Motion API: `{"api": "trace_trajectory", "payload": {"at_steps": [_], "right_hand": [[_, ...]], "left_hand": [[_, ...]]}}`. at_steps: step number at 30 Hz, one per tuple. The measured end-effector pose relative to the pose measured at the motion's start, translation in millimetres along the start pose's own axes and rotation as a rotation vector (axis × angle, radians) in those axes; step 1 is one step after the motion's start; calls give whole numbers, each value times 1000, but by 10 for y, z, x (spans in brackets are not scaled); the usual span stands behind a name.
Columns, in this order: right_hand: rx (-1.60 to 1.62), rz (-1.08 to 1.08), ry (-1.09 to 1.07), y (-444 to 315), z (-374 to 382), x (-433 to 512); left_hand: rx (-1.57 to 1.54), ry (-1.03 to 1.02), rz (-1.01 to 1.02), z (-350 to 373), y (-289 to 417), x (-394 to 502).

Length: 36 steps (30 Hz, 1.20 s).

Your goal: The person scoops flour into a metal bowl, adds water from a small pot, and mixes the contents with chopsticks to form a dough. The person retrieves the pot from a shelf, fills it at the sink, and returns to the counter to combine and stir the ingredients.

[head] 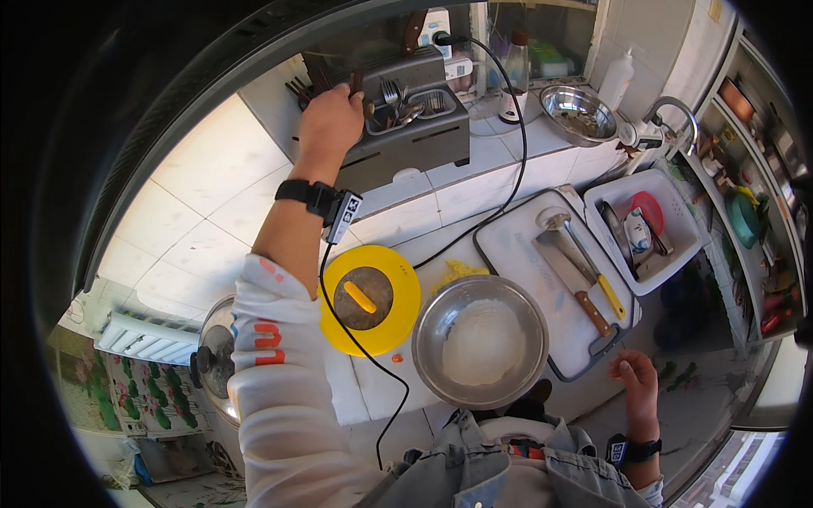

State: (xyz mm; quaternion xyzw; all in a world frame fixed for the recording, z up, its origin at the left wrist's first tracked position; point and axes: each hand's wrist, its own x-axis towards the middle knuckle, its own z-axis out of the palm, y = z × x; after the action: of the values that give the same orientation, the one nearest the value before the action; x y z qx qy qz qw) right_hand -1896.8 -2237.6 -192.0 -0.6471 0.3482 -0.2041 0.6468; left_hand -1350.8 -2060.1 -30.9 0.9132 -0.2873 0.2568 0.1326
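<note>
My left hand reaches up to the left part of a grey utensil rack, at the dark chopsticks and handles standing there; its fingertips are partly hidden, so whether it grips one cannot be told. Forks and spoons stand in the compartments beside it. My right hand hangs with bent fingers at the counter's front edge, nothing seen in it, right of a steel bowl holding white flour. A white cutting board bears a cleaver and a yellow-handled ladle.
A yellow lid-like disc lies left of the bowl, with a black cable nearby. Behind stand a dark-sauce bottle and a second steel bowl. At right is a white basin with dishes; a glass-lidded pot is at left.
</note>
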Motion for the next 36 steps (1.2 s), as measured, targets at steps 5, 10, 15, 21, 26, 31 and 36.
{"api": "trace_trajectory", "payload": {"at_steps": [5, 10, 15, 21, 26, 31, 36], "right_hand": [[36, 28, -67, 22, 129, -6], [80, 11, -167, 58, 264, -45], [65, -10, -159, 60, 231, -166], [78, 29, -101, 86, 47, -388], [25, 22, -198, 27, 10, -416], [2, -256, -455, -120, 412, -186], [306, -682, -492, -307, 708, -59]], "left_hand": [[-67, 56, 40, -312, 11, -219], [40, 23, 45, -122, -141, -115], [71, -89, 30, 106, -244, -5], [28, 42, 28, -397, 60, -195], [-709, 119, 105, -1076, 451, -894], [-1713, -560, 123, -1168, 1084, -1695], [-1700, -943, -322, -901, 1568, -2529]]}}
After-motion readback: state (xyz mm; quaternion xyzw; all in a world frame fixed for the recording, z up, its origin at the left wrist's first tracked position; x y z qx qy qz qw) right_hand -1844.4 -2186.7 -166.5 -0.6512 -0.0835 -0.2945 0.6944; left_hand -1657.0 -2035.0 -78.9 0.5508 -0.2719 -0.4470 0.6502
